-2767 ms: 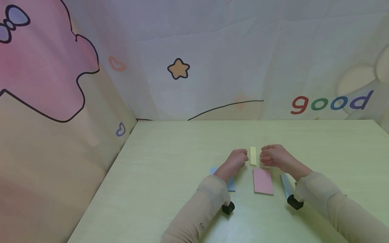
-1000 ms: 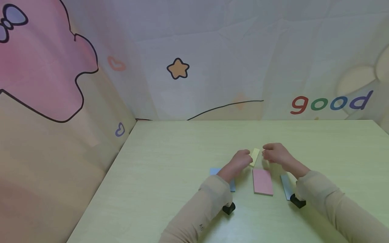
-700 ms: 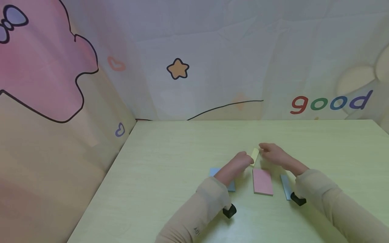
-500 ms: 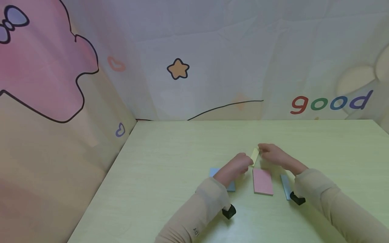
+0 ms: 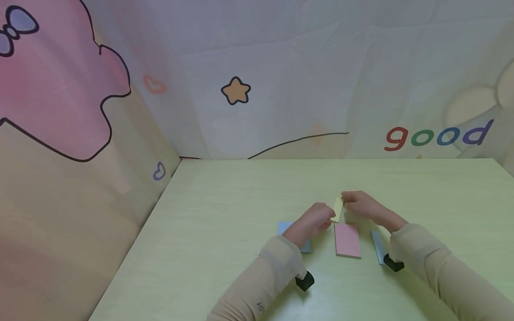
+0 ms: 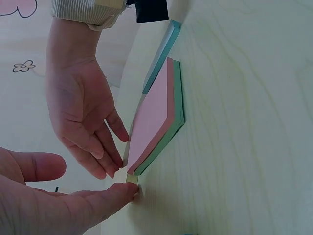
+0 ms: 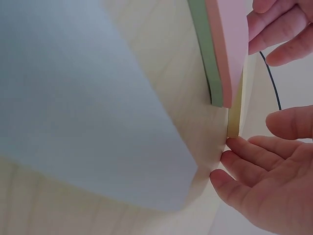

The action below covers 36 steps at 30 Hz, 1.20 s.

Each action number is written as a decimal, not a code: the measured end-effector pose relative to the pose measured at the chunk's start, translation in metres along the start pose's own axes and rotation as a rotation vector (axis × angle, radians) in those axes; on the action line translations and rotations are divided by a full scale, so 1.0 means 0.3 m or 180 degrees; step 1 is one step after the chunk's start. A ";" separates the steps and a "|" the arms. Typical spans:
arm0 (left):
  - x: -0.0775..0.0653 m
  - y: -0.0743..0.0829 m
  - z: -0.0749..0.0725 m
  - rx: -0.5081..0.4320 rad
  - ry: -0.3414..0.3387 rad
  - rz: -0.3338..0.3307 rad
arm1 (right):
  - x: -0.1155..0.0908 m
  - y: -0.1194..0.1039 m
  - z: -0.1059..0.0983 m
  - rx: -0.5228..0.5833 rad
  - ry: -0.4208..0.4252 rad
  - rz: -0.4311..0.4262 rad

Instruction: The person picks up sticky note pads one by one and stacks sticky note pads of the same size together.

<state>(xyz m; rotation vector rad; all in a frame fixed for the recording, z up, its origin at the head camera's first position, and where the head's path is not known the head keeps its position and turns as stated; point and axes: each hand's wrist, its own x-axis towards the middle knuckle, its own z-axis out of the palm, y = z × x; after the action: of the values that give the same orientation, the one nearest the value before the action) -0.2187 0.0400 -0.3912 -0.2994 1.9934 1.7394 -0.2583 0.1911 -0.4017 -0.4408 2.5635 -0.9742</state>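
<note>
A narrow pale yellow sticky-note pad (image 5: 337, 208) lies slightly slanted on the table, just beyond a pink pad (image 5: 347, 240). In the wrist views the pink pad sits on a green pad (image 6: 168, 139) of matching shape. My left hand (image 5: 315, 220) touches the yellow pad's near left side with its fingertips. At the far right end of that pad are the fingertips of my right hand (image 5: 364, 206). Both hands show fairly straight fingers and thumbs apart from them in the wrist views, so neither grips the pad. Much of the yellow pad is hidden behind the pink one there.
A blue pad (image 5: 284, 227) lies partly hidden under the left forearm. Beside the right wrist is a narrow light blue pad (image 5: 377, 246), partly covered by the black wrist camera (image 5: 393, 263). The pale table (image 5: 225, 191) ends at a printed cloth backdrop (image 5: 281, 89).
The yellow pad has turned from upright to slanted, its far end going right, then shifted slightly nearer. My right hand has come left to its far end; the left hand has stayed at its side.
</note>
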 end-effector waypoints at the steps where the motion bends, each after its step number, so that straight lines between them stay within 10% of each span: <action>1: 0.000 0.001 0.001 -0.0028 0.0007 -0.0006 | -0.001 -0.002 0.000 -0.0001 -0.0001 0.0003; 28: 0.037 -0.012 -0.007 -0.0077 0.0245 0.0131 | -0.035 0.017 -0.007 -0.0079 0.0239 -0.0169; 31: 0.115 -0.051 0.002 0.0123 0.0340 0.0222 | -0.042 0.016 -0.008 -0.0095 0.0225 -0.0175; 36: 0.456 -0.225 0.037 0.0433 0.0500 0.0341 | -0.055 0.010 -0.009 -0.0094 0.0210 -0.0178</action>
<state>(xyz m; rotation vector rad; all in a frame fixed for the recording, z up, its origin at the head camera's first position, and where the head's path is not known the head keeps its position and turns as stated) -0.3035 0.0587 -0.5171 -0.2962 2.2664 1.6788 -0.2455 0.2016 -0.3982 -0.4987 2.6406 -0.9870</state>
